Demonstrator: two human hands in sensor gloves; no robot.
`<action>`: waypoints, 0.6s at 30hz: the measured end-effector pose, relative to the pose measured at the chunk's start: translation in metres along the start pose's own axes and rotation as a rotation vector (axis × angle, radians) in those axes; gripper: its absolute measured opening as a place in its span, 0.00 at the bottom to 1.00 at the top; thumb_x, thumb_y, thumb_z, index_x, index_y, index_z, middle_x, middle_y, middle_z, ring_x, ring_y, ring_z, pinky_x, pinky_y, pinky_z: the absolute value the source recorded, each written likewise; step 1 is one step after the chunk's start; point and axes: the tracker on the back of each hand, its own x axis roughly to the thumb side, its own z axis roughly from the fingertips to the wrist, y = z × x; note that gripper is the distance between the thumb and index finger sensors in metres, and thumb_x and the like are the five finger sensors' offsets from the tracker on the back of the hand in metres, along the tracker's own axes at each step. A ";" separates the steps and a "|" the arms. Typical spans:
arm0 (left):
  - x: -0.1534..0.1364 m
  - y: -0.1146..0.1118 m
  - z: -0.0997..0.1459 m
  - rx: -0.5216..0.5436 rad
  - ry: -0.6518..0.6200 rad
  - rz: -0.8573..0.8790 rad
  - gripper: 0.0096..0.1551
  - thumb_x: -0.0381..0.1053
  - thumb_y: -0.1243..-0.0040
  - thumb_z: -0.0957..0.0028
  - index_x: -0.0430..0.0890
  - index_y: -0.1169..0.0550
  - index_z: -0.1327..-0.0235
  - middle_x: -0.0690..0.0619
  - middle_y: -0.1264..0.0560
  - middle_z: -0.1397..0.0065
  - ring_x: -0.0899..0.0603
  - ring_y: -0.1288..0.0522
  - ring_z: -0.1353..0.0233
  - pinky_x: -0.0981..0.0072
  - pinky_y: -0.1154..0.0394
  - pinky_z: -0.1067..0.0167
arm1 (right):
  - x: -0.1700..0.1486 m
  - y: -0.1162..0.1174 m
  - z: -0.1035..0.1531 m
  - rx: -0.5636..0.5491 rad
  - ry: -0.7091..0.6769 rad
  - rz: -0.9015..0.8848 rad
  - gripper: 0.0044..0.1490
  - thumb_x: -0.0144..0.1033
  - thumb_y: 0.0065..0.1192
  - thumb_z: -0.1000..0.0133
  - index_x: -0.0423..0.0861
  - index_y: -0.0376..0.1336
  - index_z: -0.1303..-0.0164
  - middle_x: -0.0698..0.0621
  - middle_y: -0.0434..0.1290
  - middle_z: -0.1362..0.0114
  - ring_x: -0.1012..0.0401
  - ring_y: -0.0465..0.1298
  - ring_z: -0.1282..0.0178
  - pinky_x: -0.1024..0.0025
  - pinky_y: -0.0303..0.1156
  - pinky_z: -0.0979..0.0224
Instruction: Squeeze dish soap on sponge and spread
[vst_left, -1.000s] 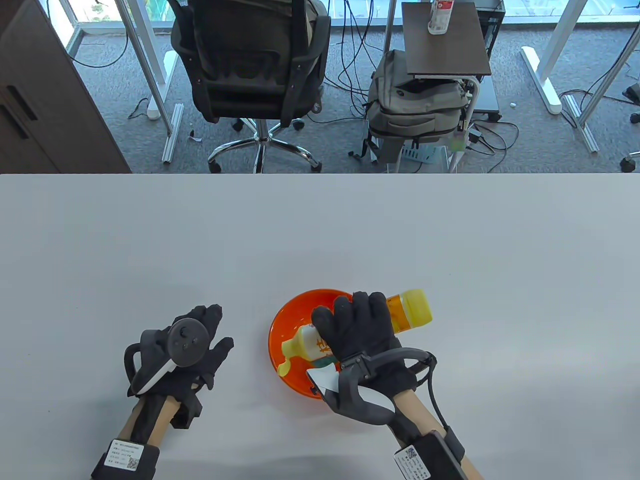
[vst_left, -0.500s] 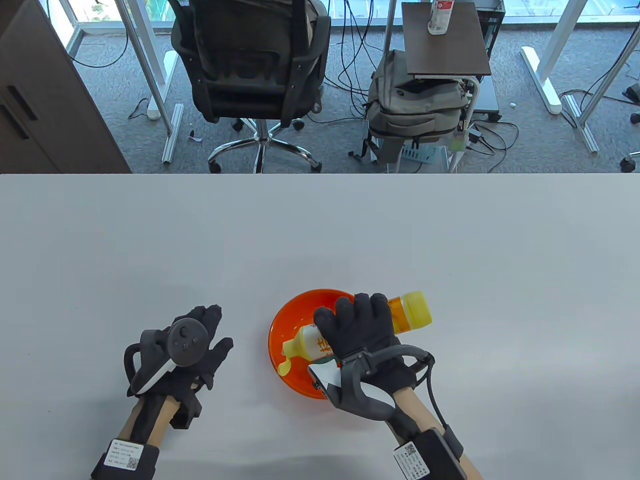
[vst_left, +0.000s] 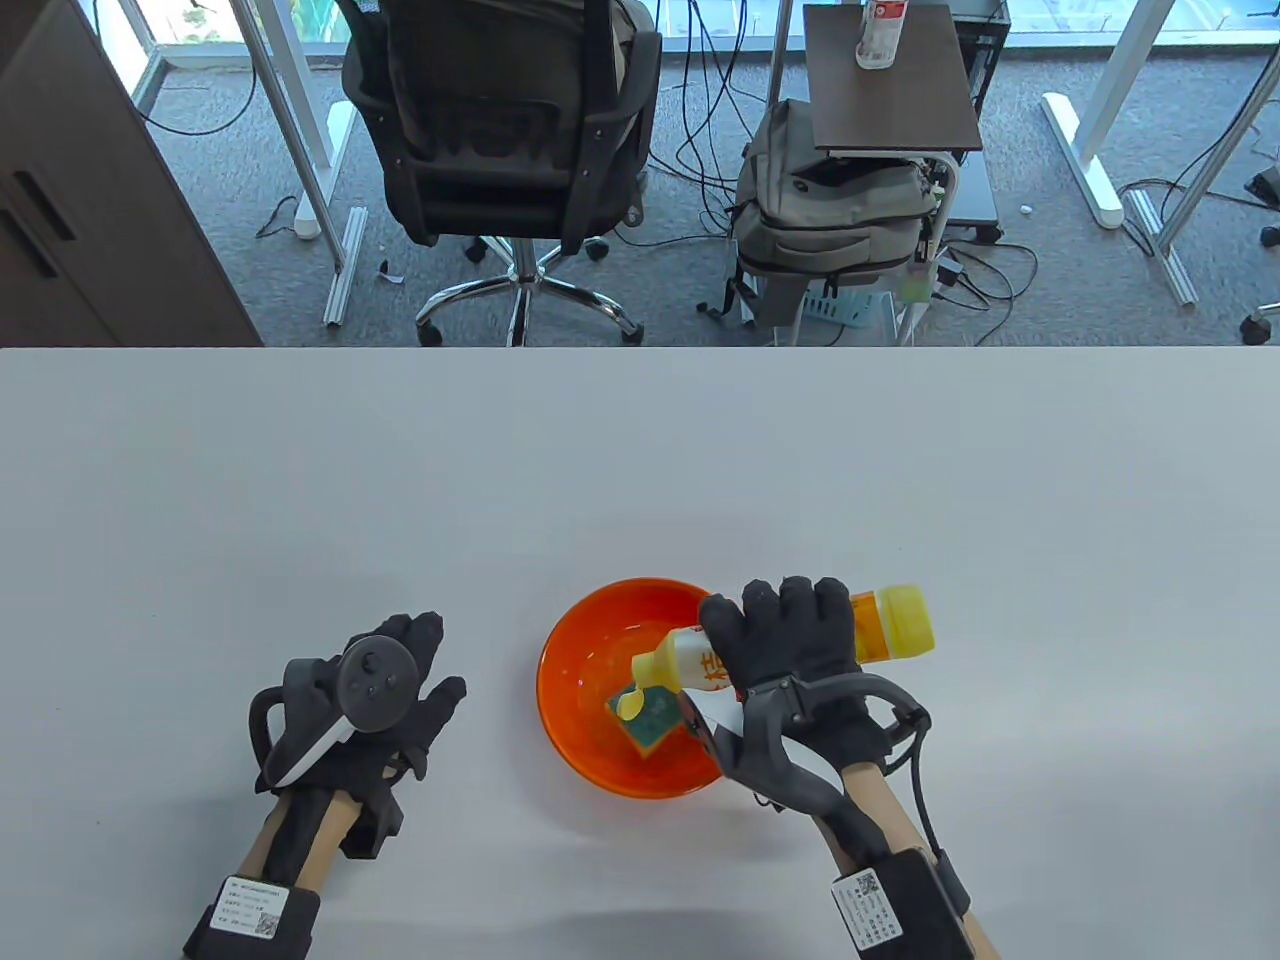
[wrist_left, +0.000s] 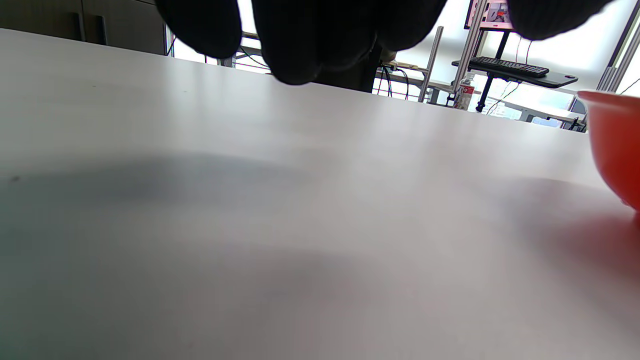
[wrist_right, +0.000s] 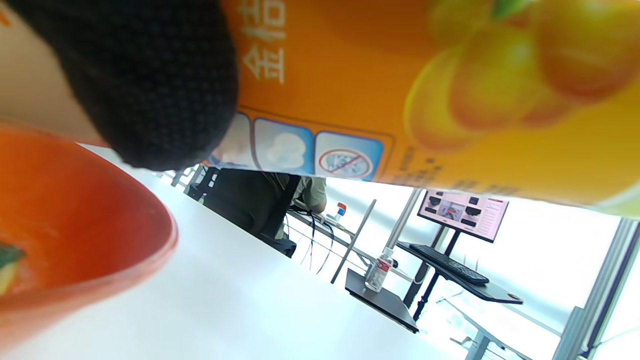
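Note:
An orange bowl (vst_left: 585, 645) sits near the table's front centre. A green and yellow sponge (vst_left: 655, 722) lies inside it. My right hand (vst_left: 790, 650) grips a yellow and orange dish soap bottle (vst_left: 890, 625) held on its side, its flip cap (vst_left: 630, 703) open and pointing down-left over the sponge. In the right wrist view the bottle's label (wrist_right: 425, 85) fills the top and the bowl's rim (wrist_right: 125, 260) is at the lower left. My left hand (vst_left: 400, 690) rests flat on the table, left of the bowl, holding nothing.
The grey table (vst_left: 640, 470) stretches far behind the bowl. Beyond its far edge stand an office chair (vst_left: 500, 130), a backpack (vst_left: 830, 210) and a small side table (vst_left: 890, 85) with a bottle.
My right hand has moved right with the bottle, so the nozzle shifted from the bowl's left side toward its middle and the sponge came into sight. The left hand has not moved.

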 end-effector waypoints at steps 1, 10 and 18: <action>0.000 0.000 0.000 -0.001 0.000 0.000 0.43 0.68 0.43 0.55 0.54 0.32 0.25 0.49 0.33 0.19 0.37 0.28 0.20 0.34 0.32 0.26 | -0.003 0.001 0.000 0.004 0.010 -0.001 0.48 0.43 0.85 0.67 0.74 0.65 0.35 0.61 0.74 0.28 0.54 0.75 0.27 0.44 0.64 0.18; 0.000 -0.001 0.000 -0.007 0.001 -0.002 0.43 0.68 0.43 0.55 0.54 0.32 0.25 0.49 0.33 0.19 0.37 0.28 0.20 0.34 0.33 0.26 | -0.036 0.012 -0.002 0.057 0.116 -0.004 0.49 0.43 0.85 0.67 0.74 0.65 0.35 0.61 0.74 0.28 0.54 0.75 0.27 0.45 0.64 0.18; 0.000 -0.001 0.000 -0.007 0.002 0.000 0.43 0.68 0.43 0.55 0.54 0.32 0.25 0.49 0.33 0.19 0.37 0.28 0.20 0.34 0.32 0.26 | -0.049 0.019 -0.004 0.089 0.171 0.001 0.48 0.43 0.85 0.67 0.74 0.65 0.35 0.61 0.74 0.28 0.54 0.75 0.27 0.45 0.64 0.19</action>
